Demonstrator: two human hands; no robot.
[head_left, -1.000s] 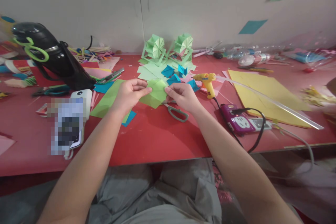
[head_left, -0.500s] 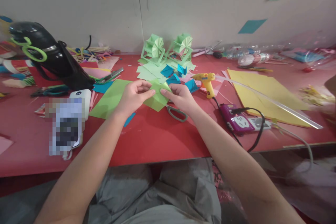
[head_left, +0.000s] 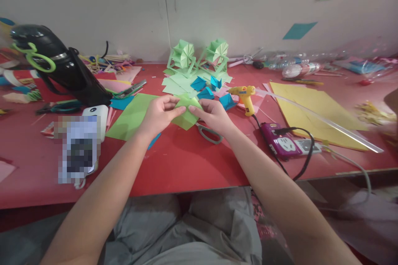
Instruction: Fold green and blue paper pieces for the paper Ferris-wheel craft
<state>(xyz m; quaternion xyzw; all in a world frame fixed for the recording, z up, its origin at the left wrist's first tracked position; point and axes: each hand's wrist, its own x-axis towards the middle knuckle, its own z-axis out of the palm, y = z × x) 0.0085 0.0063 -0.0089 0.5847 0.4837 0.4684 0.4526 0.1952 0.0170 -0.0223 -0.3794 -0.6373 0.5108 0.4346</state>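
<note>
Between my two hands is a small piece of green paper (head_left: pixel 186 119) with creases in it, held over the red table. My left hand (head_left: pixel 161 116) pinches its left side, thumb on top. On the right side my right hand (head_left: pixel 211 115) grips it the same way, and the two thumb tips nearly meet. A larger green sheet (head_left: pixel 124 122) lies beneath and left of my left hand. Grey-handled scissors (head_left: pixel 210 136) rest under my right hand, their blades hidden. Folded blue paper pieces (head_left: pixel 205 93) sit just beyond the hands.
Two pale green paper wheel models (head_left: pixel 183 54) stand at the back. A yellow glue gun (head_left: pixel 245 97), a purple power socket (head_left: pixel 281 143) and yellow sheets (head_left: pixel 317 112) are on the right. Leftward are a black bottle (head_left: pixel 62 64) and a phone (head_left: pixel 81 145).
The green paper and both thumbs have shifted very slightly. Both hands keep their pinch on it, and the table things stay where they were.
</note>
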